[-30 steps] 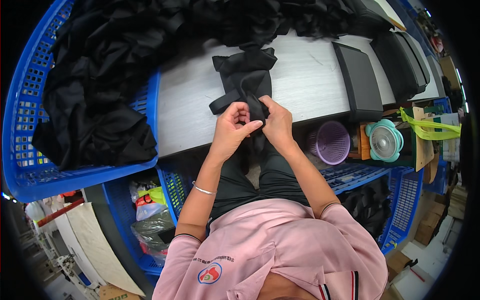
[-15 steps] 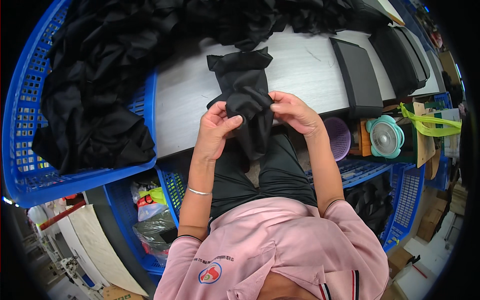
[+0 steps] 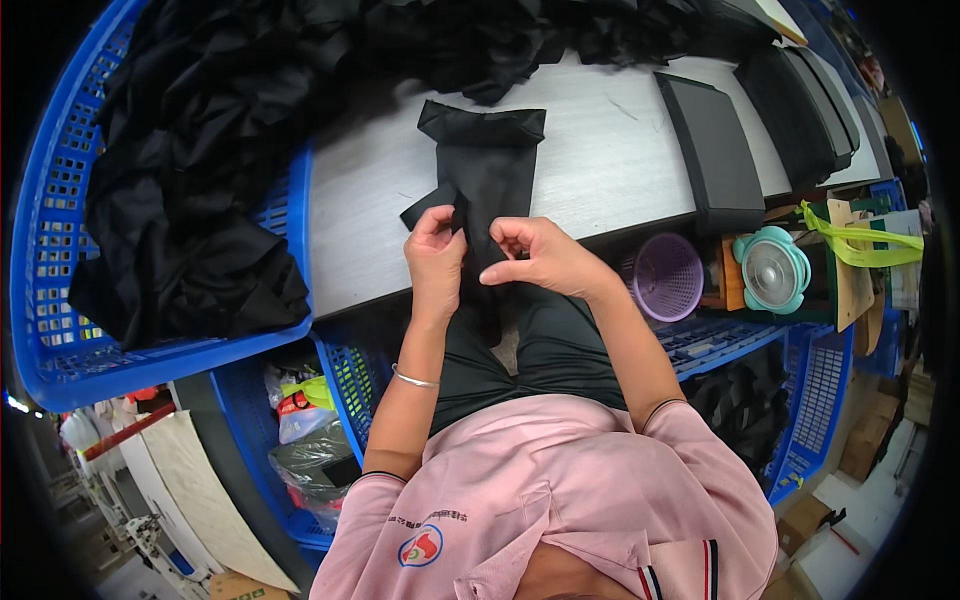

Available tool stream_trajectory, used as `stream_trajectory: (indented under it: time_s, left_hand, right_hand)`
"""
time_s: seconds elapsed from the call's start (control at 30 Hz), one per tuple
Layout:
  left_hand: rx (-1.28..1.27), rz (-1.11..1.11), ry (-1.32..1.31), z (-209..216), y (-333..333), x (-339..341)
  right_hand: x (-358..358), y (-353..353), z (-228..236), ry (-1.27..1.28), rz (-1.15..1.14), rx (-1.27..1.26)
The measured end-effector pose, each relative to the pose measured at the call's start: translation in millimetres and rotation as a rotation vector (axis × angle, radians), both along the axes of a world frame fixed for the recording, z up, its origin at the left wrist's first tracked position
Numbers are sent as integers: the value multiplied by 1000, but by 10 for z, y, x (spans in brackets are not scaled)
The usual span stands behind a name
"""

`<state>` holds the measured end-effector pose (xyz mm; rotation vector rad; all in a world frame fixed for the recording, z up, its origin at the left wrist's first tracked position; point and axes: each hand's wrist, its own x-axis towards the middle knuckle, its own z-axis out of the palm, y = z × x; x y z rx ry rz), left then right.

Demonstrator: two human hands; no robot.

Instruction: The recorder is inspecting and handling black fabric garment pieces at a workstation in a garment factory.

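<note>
A piece of black fabric (image 3: 488, 175) lies on the table's front part, its folded wide end pointing away from me and its narrow lower part hanging over the near edge. My left hand (image 3: 436, 262) pinches the fabric along its left side, where a small flap sticks out. At the right side, my right hand (image 3: 540, 258) has curled fingers and a thumb closed around the fabric's edge near the table rim. The fingertips of both hands are partly hidden by the dark cloth.
A blue basket (image 3: 165, 370) heaped with black cloth (image 3: 200, 230) stands at left. More black fabric piles along the table's (image 3: 360, 240) far side. Flat black padded pieces (image 3: 712, 150) lie at right. Beyond the table edge are a purple basket (image 3: 668, 280) and a teal fan (image 3: 772, 272).
Both hands have come lower and nearer to me; the right one also moved left. The bunched fabric is now flatter, its far end folded over, and a flap shows at its left.
</note>
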<state>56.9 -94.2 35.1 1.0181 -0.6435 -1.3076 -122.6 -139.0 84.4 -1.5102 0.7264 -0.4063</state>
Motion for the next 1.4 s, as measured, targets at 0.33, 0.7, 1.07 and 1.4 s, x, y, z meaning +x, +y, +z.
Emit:
stream_trajectory:
  time_s: [0.33, 0.7, 1.07, 1.4]
  left_hand:
    - [-93, 349, -662, 235, 157, -161]
    - [-255, 257, -1131, 582, 87, 9]
    - [-136, -202, -1208, 370, -678, -7]
    - [-528, 236, -1191, 830, -94, -350]
  right_hand:
    - [-169, 102, -231, 288, -914, -582]
    - [-462, -20, -285, 418, -708, -759]
    - [-1510, -431, 14, 720, -1086, -1139]
    - [-2440, -807, 66, 843, -1096, -673]
